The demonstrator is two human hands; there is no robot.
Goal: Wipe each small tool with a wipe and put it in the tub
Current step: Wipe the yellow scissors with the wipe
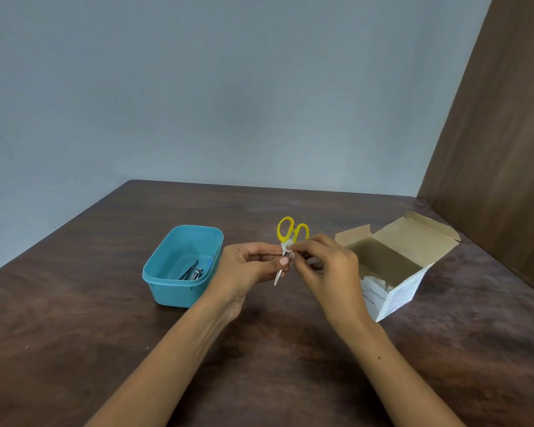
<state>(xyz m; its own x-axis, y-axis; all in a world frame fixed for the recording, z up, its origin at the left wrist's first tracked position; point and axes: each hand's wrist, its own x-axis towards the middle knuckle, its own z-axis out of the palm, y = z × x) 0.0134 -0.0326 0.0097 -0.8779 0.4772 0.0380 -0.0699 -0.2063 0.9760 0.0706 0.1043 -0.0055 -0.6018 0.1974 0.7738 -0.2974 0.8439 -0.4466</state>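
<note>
Scissors point(291, 241) with yellow handles are the tool in hand: my left hand point(249, 269) grips them around the blades, tip pointing down toward me, above the tabletop point(74, 349). My right hand point(327, 266) pinches a small white wipe point(287, 248) against the metal near the pivot, so both hands are closed and meeting over the tool. I judge the wiping step is underway. The blue tub point(154, 274) sits just left of my left hand, with a few metal tools point(191, 271) already inside. An open wipe box point(401, 291) stands to my right. Next I need to finish the blades, then carry the scissors left and set them in the tub.
</note>
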